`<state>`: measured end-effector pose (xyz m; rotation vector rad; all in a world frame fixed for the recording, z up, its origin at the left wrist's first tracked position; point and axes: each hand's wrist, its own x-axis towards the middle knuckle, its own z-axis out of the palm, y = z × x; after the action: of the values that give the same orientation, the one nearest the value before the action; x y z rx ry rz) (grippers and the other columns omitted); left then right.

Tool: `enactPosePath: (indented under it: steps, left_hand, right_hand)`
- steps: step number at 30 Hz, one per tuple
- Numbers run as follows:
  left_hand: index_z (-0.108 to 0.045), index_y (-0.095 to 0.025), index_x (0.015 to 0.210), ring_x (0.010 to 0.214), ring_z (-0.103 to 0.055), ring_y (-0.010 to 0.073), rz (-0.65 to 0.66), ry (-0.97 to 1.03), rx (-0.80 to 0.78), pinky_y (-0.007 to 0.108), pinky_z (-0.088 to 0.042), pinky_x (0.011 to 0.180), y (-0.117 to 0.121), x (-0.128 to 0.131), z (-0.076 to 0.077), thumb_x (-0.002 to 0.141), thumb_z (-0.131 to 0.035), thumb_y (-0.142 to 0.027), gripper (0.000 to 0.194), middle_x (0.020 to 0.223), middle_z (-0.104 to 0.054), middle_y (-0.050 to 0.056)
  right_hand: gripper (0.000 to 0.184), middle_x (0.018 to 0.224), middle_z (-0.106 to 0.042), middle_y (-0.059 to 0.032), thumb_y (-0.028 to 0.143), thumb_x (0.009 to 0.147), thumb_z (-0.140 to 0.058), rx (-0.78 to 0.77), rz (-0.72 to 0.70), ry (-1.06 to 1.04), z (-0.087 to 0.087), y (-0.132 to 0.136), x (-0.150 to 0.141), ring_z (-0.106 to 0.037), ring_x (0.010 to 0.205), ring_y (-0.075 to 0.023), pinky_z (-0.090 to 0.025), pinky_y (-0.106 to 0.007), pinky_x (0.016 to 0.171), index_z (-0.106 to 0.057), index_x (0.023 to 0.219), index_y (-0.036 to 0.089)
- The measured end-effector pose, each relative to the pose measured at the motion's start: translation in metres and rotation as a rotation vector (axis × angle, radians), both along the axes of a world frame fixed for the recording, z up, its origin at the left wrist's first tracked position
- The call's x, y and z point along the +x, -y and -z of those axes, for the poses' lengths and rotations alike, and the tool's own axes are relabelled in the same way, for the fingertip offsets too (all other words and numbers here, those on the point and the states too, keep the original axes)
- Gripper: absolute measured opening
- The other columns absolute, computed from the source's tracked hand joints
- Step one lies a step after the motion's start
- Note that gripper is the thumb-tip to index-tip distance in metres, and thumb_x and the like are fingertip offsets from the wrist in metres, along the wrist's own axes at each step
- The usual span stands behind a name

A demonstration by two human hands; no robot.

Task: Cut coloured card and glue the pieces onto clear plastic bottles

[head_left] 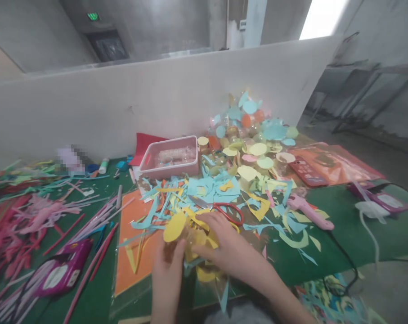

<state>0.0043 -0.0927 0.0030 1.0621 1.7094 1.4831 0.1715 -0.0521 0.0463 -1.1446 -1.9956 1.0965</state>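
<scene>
My left hand (166,265) and my right hand (224,245) meet near the front edge of the green table (342,225). Together they grip a clear plastic piece with yellow paper (195,240) on it. A yellow paper disc (174,226) stands up just above my left fingers. The fingers of both hands are curled round this piece. Red-handled scissors (226,210) lie just beyond my right hand among blue and yellow paper scraps (210,189).
A pink tray (170,171) sits at the back centre. Beyond it a heap of paper discs and small jars (254,130) leans on the white partition. A pink glue gun (308,210) lies right. Pink strips (31,216) cover the left; an orange sheet (132,243) lies under scraps.
</scene>
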Motion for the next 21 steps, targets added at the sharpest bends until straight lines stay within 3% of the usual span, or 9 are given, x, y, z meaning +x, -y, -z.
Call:
enactPosePath:
  steps: [3,10,14,17,21]
  left_hand:
    - [-0.064,-0.02,0.117,0.107,-0.068,0.0296,0.06,0.09,-0.048,0.038,-0.057,0.088,-0.008,0.007,-0.003,0.071,-0.071,-0.059,0.061,0.116,-0.071,0.012]
    - [-0.065,-0.022,0.115,0.119,-0.061,0.0303,0.111,0.212,-0.078,0.037,-0.053,0.097,-0.017,0.028,-0.014,0.067,-0.076,-0.058,0.061,0.125,-0.067,0.011]
    - [-0.066,-0.024,0.115,0.121,-0.06,0.031,0.188,0.239,-0.108,0.037,-0.052,0.098,-0.018,0.034,-0.014,0.066,-0.077,-0.058,0.061,0.13,-0.064,0.011]
    - [-0.069,-0.026,0.11,0.118,-0.061,0.029,0.157,0.222,-0.101,0.036,-0.053,0.097,-0.016,0.035,-0.018,0.072,-0.072,-0.057,0.05,0.13,-0.064,0.009]
    - [-0.072,-0.03,0.104,0.12,-0.06,0.0269,0.093,0.179,-0.159,0.031,-0.054,0.093,-0.018,0.025,-0.021,0.078,-0.066,-0.055,0.037,0.124,-0.067,0.005]
  right_hand:
    - [0.04,0.126,-0.059,-0.0041,0.034,0.086,-0.069,-0.036,-0.055,-0.056,0.0,0.0,-0.003,-0.05,0.122,-0.0212,-0.044,-0.036,0.102,-0.056,0.123,0.026]
    - [0.038,0.118,-0.06,-0.004,0.01,0.081,-0.058,-0.052,0.011,-0.049,0.001,-0.013,0.005,-0.051,0.117,-0.0221,-0.045,-0.036,0.1,-0.059,0.115,0.025]
    - [0.033,0.116,-0.062,-0.0046,0.013,0.081,-0.058,-0.099,0.077,-0.105,-0.003,-0.015,0.013,-0.055,0.115,-0.022,-0.048,-0.035,0.098,-0.062,0.111,0.025]
    - [0.033,0.121,-0.064,-0.0069,0.026,0.086,-0.058,-0.153,0.227,-0.144,0.002,-0.016,0.029,-0.059,0.112,-0.0233,-0.051,-0.036,0.096,-0.062,0.119,0.025]
    - [0.04,0.116,-0.07,-0.0101,0.047,0.083,-0.059,-0.107,0.624,-0.083,0.024,-0.02,0.082,-0.064,0.107,-0.0276,-0.054,-0.039,0.091,-0.065,0.113,0.022]
